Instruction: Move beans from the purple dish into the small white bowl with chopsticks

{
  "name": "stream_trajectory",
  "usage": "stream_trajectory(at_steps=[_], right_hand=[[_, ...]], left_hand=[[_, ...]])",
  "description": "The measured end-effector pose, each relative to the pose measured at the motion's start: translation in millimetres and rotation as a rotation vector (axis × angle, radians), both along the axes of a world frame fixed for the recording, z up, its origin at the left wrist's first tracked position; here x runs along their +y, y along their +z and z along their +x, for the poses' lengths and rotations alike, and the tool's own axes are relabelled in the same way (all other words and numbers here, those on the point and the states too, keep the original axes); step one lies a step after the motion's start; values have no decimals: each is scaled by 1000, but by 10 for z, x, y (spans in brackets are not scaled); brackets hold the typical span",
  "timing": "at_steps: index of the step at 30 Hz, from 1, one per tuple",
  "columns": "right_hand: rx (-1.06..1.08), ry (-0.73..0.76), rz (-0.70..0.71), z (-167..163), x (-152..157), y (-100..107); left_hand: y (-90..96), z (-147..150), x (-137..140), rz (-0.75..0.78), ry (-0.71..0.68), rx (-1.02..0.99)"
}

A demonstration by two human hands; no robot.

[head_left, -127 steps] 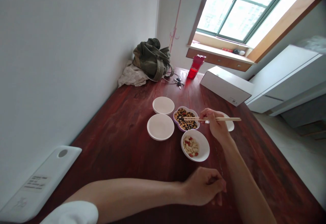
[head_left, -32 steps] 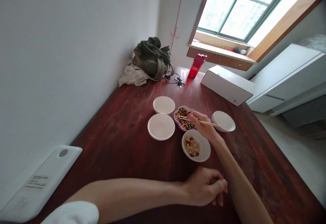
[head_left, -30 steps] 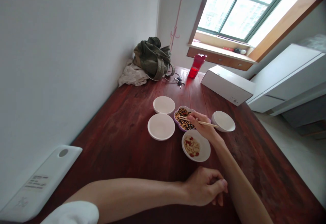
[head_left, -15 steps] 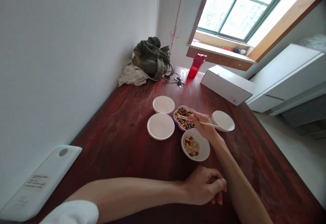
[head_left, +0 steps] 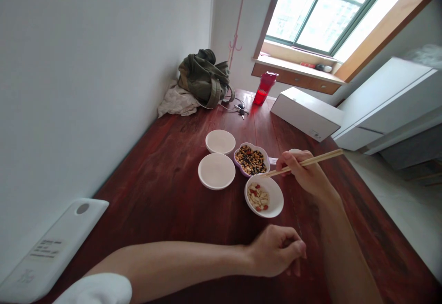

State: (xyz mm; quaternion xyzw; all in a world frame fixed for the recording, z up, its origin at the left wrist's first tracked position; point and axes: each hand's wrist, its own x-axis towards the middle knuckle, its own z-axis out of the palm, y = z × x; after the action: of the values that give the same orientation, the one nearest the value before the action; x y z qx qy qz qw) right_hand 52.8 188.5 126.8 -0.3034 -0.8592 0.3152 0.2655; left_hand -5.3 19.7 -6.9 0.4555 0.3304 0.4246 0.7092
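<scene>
My right hand [head_left: 305, 171] holds a pair of chopsticks [head_left: 324, 156]. Their tips are over the far rim of a white bowl [head_left: 276, 198] with pale slivers and some red pieces [head_left: 258, 196] in it. Whether the tips grip anything is too small to tell. Just beyond is a purple-edged, flower-shaped dish with a handle, full of mixed beans [head_left: 251, 160]. Two white bowls, a nearer one [head_left: 216, 171] and a farther one [head_left: 220, 142], stand left of it. Another bowl [head_left: 294, 150] is mostly hidden behind my right hand. My left hand [head_left: 276, 251] rests loosely curled on the table, holding nothing visible.
A dark red wooden table [head_left: 165, 193] runs along the wall. At its far end are a green bag [head_left: 203, 78], a pale cloth [head_left: 177, 99], keys [head_left: 241, 109], a red bottle [head_left: 265, 88] and a white box [head_left: 305, 113]. A long white object [head_left: 51, 248] lies at the left.
My right hand has drawn back to the right, taking the chopsticks from the bean dish to the rim of the bowl with the slivers. My left hand stays where it was.
</scene>
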Motion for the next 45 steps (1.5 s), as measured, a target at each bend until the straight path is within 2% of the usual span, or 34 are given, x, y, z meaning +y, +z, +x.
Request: stream_trajectory(at_steps=[3, 9, 12, 22, 27, 35, 45], right_hand=[[22, 7, -17, -54, 18, -58], [-6, 27, -161, -179, 164, -402], [-18, 36, -179, -213, 202, -526], [-40, -11, -214, -265, 212, -661], [-12, -29, -164, -271, 219, -668], [53, -38, -93, -209, 204, -537], [-129, 62, -89, -181, 191, -479]], left_hand=[[10, 2, -1, -12, 3, 5], [1, 19, 0, -8, -6, -35], [13, 21, 5, -10, -6, -52], [4, 28, 12, -16, -12, -30], [-1, 18, 6, -22, -15, -20], [-25, 34, 6, -19, -13, -46], [-4, 31, 12, -16, -12, -39]])
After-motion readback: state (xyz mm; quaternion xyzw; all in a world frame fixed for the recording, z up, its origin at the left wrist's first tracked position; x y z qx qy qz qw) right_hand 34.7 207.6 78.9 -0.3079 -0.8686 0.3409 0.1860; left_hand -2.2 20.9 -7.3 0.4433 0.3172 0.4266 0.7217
